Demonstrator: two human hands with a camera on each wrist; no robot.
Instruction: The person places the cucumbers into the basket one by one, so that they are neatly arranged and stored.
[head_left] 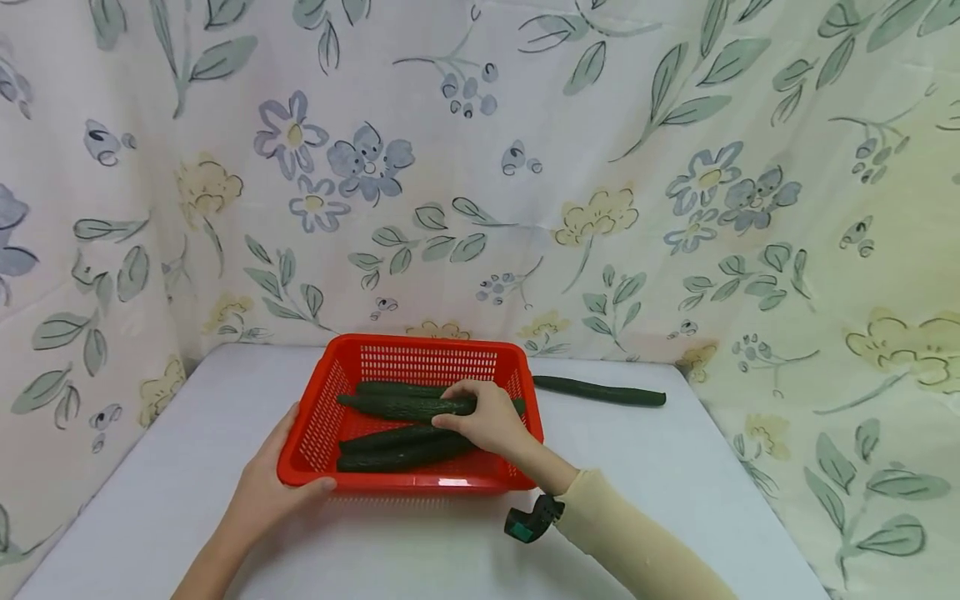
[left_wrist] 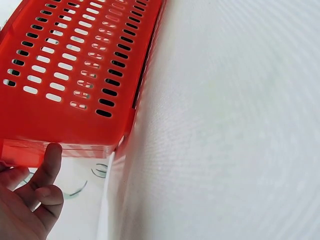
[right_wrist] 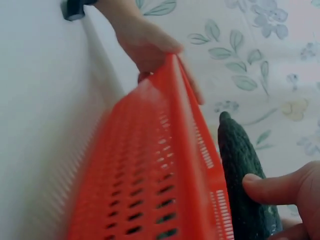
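A red plastic basket (head_left: 405, 482) with slotted walls stands on the white table. At its front left corner my left hand (head_left: 266, 492) grips the rim, thumb over the front edge and fingers along the side. My right hand (head_left: 491, 421) reaches over the basket and holds a dark green cucumber (head_left: 397, 407) near its right end. In the right wrist view the thumb presses on the bumpy skin of that cucumber (right_wrist: 235, 150). Another cucumber (head_left: 393, 387) lies behind it, and two cucumbers (head_left: 401, 457) lie side by side at the front of the basket.
One more cucumber (head_left: 600, 390) lies on the table (head_left: 600, 467) to the right of the basket. A floral curtain (head_left: 480, 167) hangs behind the table and along both sides. A black device (head_left: 532, 518) is strapped to the right wrist.
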